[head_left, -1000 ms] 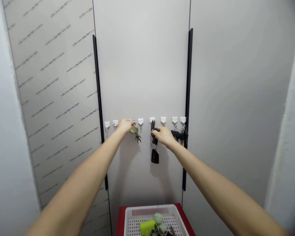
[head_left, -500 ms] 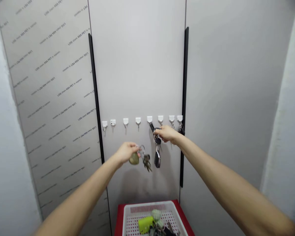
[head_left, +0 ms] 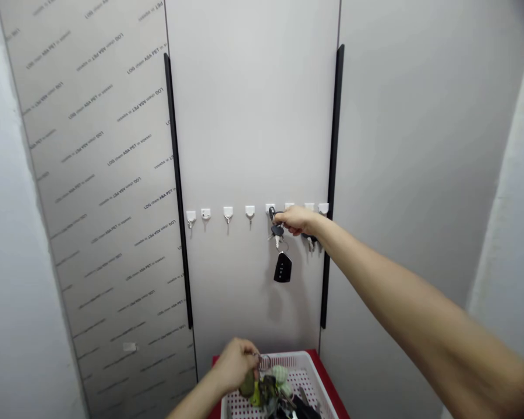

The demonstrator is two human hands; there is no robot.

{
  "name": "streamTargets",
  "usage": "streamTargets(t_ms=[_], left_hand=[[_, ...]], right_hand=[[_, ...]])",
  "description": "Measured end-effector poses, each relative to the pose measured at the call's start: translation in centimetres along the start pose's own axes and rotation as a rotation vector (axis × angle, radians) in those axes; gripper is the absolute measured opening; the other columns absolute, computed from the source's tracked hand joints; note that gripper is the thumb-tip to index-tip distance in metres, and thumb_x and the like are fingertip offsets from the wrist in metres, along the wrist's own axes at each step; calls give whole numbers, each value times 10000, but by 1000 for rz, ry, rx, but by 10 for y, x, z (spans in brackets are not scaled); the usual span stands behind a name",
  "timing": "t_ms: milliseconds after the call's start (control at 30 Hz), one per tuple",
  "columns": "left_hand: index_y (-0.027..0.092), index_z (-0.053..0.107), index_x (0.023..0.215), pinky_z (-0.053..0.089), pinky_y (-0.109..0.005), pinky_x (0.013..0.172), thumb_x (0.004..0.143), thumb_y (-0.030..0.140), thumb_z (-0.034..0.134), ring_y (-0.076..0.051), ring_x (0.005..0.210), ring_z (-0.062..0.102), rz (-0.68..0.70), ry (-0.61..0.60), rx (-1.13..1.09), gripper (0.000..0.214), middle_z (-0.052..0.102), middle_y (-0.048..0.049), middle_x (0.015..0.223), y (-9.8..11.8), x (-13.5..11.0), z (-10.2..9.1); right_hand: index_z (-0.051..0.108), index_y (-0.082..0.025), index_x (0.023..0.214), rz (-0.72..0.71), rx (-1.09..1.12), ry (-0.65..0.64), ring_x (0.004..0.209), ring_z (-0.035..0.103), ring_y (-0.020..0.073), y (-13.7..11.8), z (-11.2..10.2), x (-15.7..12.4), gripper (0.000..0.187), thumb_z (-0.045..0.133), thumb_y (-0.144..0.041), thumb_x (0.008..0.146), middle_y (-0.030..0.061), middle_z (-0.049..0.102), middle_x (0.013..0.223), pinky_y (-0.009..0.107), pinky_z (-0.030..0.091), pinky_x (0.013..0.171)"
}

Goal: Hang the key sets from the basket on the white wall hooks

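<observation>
In my right hand (head_left: 294, 220) is a bunch of keys, pinched in front of a white wall hook (head_left: 269, 207). A black car key fob (head_left: 282, 267) dangles below it on a ring, under a smaller black-headed key (head_left: 278, 231). Whether the bunch rests on the hook is hidden. My left hand (head_left: 237, 365) is low over the white basket (head_left: 308, 359), its fingers closed on a key ring (head_left: 264, 362). An olive-coloured tag (head_left: 247, 384) hangs from that hand. The keys on its ring overlap those in the basket.
A row of several white hooks runs across the panel, including a left-end hook (head_left: 191, 217). Other keys (head_left: 311, 243) hang at the right, partly behind my hand. Black door handles (head_left: 177, 192) flank the panel. The basket, on a red surface (head_left: 327, 384), holds a pale green ball-like item (head_left: 280, 375).
My left hand has dropped from beside the hooks to the basket with its key ring. My right hand has risen slightly at the hook, and the black fob has turned to show its buttons.
</observation>
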State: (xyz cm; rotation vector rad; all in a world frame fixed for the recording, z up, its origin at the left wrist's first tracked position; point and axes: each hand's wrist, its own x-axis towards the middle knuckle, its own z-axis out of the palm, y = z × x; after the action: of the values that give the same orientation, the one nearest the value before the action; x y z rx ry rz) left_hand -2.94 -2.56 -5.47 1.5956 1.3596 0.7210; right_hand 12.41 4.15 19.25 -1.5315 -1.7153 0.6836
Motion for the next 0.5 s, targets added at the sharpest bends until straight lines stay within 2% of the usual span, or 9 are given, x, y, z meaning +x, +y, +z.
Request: streamTargets(t_ms=[133,300,400,500], left_hand=[[145,584,687,341,-204,501,570,160,380,-113,535,497,-7,11,265,236,580,-18,572,-13,-9,11],[244,607,726,345,-233,649,569,181,397,-157,756,510,24,6,530,269,606,-7,777,-20,-21,18],[281,607,727,344,-243,674,565,176,402,-166,782,506,10,-53,600,282,607,10,791,-26,-21,22],[279,610,710,348,-237,668,560,181,413,-160,759,507,28,-80,605,266,610,17,761,-26,-19,24]], right_hand=[[362,-156,427,2,7,-23,298,260,32,14,10,-2,170,486,-171,542,-57,300,321,184,210,309],[341,-159,436,-25,39,-35,287,261,30,25,15,-4,175,471,-184,551,-66,292,322,178,200,305],[357,-154,452,-38,63,-45,292,286,30,30,14,-2,159,472,-199,552,-68,308,333,172,212,313],[423,-139,495,-47,76,-46,355,392,45,32,13,0,117,481,-224,552,-37,429,407,168,272,352]])
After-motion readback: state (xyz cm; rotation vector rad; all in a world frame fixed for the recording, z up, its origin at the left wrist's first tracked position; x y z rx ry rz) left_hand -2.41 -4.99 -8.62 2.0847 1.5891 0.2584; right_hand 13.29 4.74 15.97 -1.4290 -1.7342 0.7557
